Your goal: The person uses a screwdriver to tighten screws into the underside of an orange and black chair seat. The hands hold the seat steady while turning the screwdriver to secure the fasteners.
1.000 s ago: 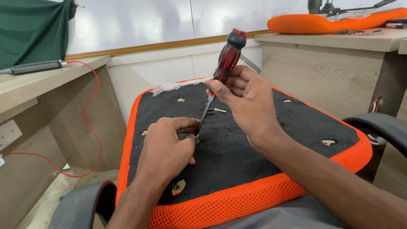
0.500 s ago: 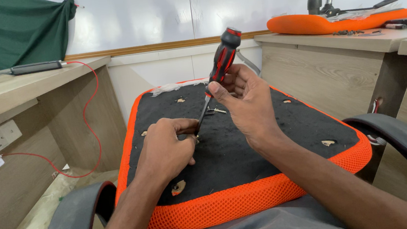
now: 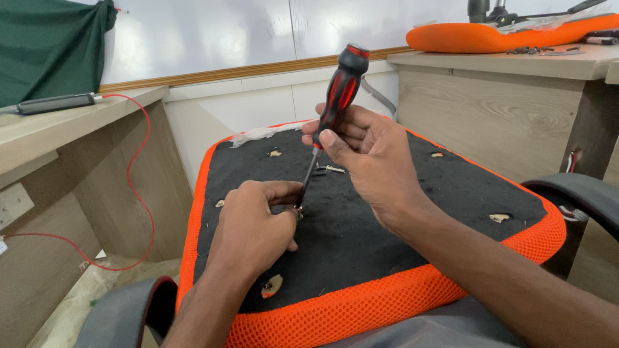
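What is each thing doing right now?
Screwdriver: tilted, tip down on the black cushion underside.
Right hand: gripping the screwdriver handle.
Left hand: pinching near the tip.
Seat cushion: upside down on the lap.
Red wire: hanging off the desk.

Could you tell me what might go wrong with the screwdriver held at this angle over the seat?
The screwdriver leans, so its tip may slip and jab the left hand, whose fingers pinch right at the tip. The small part pinched there could drop and get lost on the black underside of the seat. The seat rests on the lap and may shift under pressure from the right hand.
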